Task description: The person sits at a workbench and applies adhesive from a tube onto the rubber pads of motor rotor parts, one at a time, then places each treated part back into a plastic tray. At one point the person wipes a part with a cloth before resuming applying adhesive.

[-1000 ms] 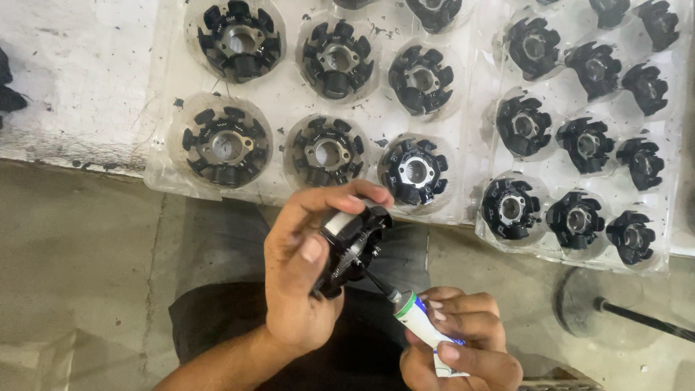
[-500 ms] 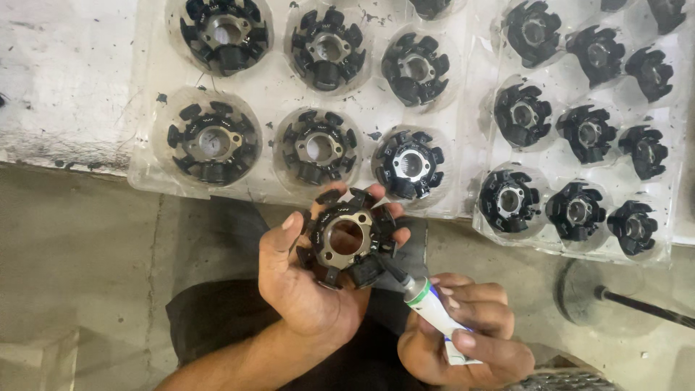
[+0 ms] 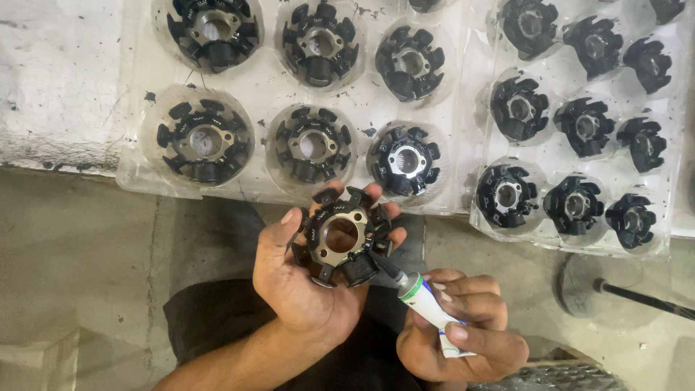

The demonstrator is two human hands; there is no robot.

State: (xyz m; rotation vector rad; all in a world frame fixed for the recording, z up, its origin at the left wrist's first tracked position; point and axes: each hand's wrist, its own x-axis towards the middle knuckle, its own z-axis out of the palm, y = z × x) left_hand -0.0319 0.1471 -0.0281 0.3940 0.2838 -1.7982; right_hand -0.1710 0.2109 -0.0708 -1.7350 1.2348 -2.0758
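My left hand (image 3: 304,282) cradles a black stator core (image 3: 342,235) with a metal centre ring, face up, fingers curled around its rim. My right hand (image 3: 463,329) is closed on a small white tube (image 3: 431,311) with a green collar. The tube's dark nozzle touches the core's lower right edge. Both hands are just below the front edge of the clear trays.
A clear plastic tray (image 3: 145,174) with several black stator cores (image 3: 204,141) lies on a white bench. A second tray (image 3: 666,239) of smaller cores (image 3: 507,195) sits to the right. A round metal stand (image 3: 579,286) with a rod is on the concrete floor at right.
My left hand has turned the core from edge-on to face up and held it there. The tube's nozzle stays against the core's lower right side.
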